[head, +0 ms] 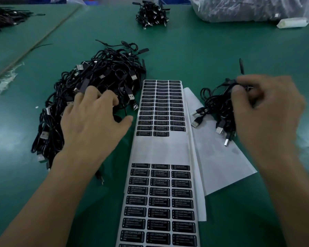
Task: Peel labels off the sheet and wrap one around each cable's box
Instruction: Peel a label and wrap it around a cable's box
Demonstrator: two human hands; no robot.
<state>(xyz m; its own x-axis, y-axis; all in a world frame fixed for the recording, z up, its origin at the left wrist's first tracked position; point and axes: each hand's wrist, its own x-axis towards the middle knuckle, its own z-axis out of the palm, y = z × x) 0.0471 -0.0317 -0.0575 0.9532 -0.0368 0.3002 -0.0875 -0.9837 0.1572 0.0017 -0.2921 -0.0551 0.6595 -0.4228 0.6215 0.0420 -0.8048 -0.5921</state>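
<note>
A long white label sheet (161, 152) with rows of black LED CONTROLLER labels runs down the middle of the green table; a bare strip shows mid-sheet. A large heap of black USB cables (96, 81) lies to its left. My left hand (95, 120) rests on that heap with fingers spread and loosely bent, holding nothing that I can see. A smaller bunch of cables (216, 106) lies to the right of the sheet. My right hand (264, 111) is blurred above that bunch and pinches a black cable near its small box between thumb and fingers.
Bare white backing sheets (219, 157) lie under the right bunch. Another cable bundle (152, 15) sits at the far middle, more cables (2, 18) at the far left, and a plastic bag of cables (248, 9) at the far right. A seam (34, 45) crosses the table on the left.
</note>
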